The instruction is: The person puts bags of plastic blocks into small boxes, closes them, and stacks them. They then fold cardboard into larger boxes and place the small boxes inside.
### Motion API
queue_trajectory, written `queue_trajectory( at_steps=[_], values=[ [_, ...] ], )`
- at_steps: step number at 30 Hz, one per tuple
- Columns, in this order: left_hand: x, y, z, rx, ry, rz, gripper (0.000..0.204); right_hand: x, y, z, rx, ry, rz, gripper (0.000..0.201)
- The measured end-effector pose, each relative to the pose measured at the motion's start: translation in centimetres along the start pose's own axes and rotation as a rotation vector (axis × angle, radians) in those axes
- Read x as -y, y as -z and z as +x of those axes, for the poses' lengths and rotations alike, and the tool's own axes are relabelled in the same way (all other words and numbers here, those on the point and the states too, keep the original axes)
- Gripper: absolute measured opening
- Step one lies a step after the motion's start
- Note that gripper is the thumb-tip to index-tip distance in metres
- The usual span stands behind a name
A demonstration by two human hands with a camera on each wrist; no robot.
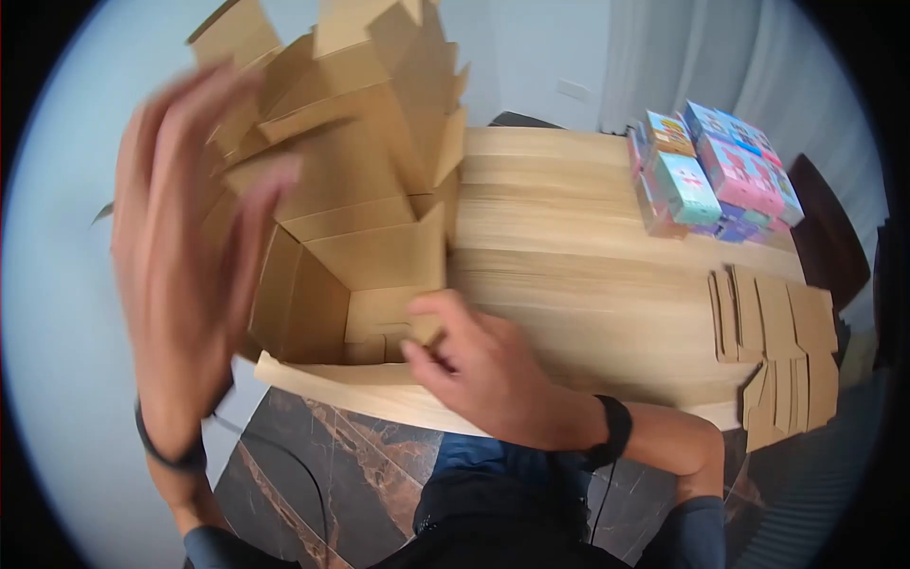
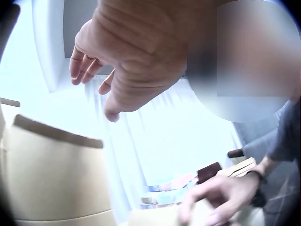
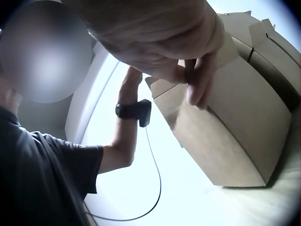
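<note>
An open cardboard box (image 1: 318,284) stands at the table's near left edge, and its inside shows from above. At its near right side my right hand (image 1: 483,370) pinches a flap between thumb and curled fingers. The right wrist view has those fingers over the top edge of the box (image 3: 211,141). My left hand (image 1: 180,228) is raised over the left side, blurred, with its fingers extended and nothing in them. In the left wrist view the left hand (image 2: 136,56) hangs in the air above a cardboard flap (image 2: 56,174).
More open cardboard boxes (image 1: 351,123) with raised flaps crowd the table's back left. Several small colourful boxes (image 1: 739,175) are stacked at the back right. Folded flat cardboard pieces (image 1: 782,327) lie at the right edge of the wooden table (image 1: 559,256). A dark chair (image 1: 829,223) stands beyond.
</note>
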State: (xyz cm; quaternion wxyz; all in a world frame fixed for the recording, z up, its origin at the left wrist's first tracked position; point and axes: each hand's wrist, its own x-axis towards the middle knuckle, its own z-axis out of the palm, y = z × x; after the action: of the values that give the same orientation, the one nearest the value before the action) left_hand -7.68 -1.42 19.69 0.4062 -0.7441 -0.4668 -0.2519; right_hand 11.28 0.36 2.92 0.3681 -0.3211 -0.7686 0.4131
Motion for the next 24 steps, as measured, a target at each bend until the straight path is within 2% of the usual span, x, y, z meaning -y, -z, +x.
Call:
queue_trajectory(
  at_steps=[2,3,4,6,8,10,11,12,13,14,15,16,17,18,19,20,22,23,24],
  values=[
    [-3.7,3.1,-2.9,0.297,0.014,-0.24,0.039,-1.6,-1.8,0.5,-0.011,0.233,0.094,0.044],
    [-4.9,2.9,-5.3,0.328,-0.061,-0.393,0.042,-2.1,-2.2,0.1,0.064,0.294,0.203,0.05],
    [-6.3,3.2,-7.3,0.41,-0.125,-0.467,0.049,-2.4,-1.8,-0.7,0.004,0.378,0.244,0.056],
    [-7.6,1.5,-14.3,0.292,-0.28,-0.561,0.046,-3.2,-0.9,-2.3,-0.113,0.551,0.309,0.067],
    [-11.3,-1.5,-17.9,0.11,-0.109,-0.714,0.037,-0.5,3.8,-5.0,0.251,0.275,-0.156,0.065],
    [-14.5,-4.1,-19.6,0.082,0.15,-0.864,0.034,-3.1,7.4,-8.8,0.042,0.368,-0.529,0.048],
    [-15.4,-5.2,-19.6,0.076,0.141,-0.889,0.034,-3.7,11.2,-11.0,-0.026,0.35,-0.684,0.04],
    [-16.0,-6.2,-19.7,0.161,0.268,-0.935,0.03,-4.5,14.6,-12.7,-0.17,0.349,-0.941,0.032],
    [-16.4,-7.1,-19.8,0.249,0.398,-0.972,0.027,-4.4,17.9,-14.4,-0.29,0.111,-1.082,0.033],
    [-16.5,-7.7,-19.8,0.249,0.397,-0.978,0.027,-4.3,20.9,-16.2,-0.434,-0.112,-1.2,0.037],
    [-15.9,-8.6,-20.4,0.297,0.507,-0.994,0.025,-5.5,23.6,-17.8,-0.523,-0.244,-1.332,0.03],
    [-16.2,-9.3,-20.4,0.35,0.61,-1.003,0.022,-8.1,27.8,-21.0,-0.589,-0.46,-1.453,0.041],
    [-16.5,-10.2,-20.7,0.325,0.647,-1.044,0.023,-10.5,33.1,-24.7,-0.556,-0.539,-1.542,0.062],
    [-16.6,-10.7,-20.5,0.323,0.638,-1.056,0.023,-12.4,37.5,-27.9,-0.52,-0.466,-1.706,0.068],
    [-16.7,-10.9,-20.2,0.4,0.611,-1.007,0.024,-13.3,40.1,-29.8,-0.474,-0.387,-1.865,0.075],
    [-16.8,-11.2,-20.0,0.475,0.583,-0.952,0.025,-13.1,40.7,-30.1,-0.478,-0.393,-1.869,0.075],
    [-16.9,-11.4,-20.2,0.478,0.593,-0.978,0.026,-12.7,41.6,-30.6,-0.219,-1.041,-1.411,0.077],
    [-17.1,-11.4,-20.1,0.482,0.567,-0.945,0.024,-14.7,42.3,-32.0,-0.183,-0.921,-1.597,0.073],
    [-17.2,-11.4,-20.1,0.487,0.541,-0.908,0.023,-15.8,42.4,-32.1,-0.18,-0.91,-1.599,0.073]
  ],
)
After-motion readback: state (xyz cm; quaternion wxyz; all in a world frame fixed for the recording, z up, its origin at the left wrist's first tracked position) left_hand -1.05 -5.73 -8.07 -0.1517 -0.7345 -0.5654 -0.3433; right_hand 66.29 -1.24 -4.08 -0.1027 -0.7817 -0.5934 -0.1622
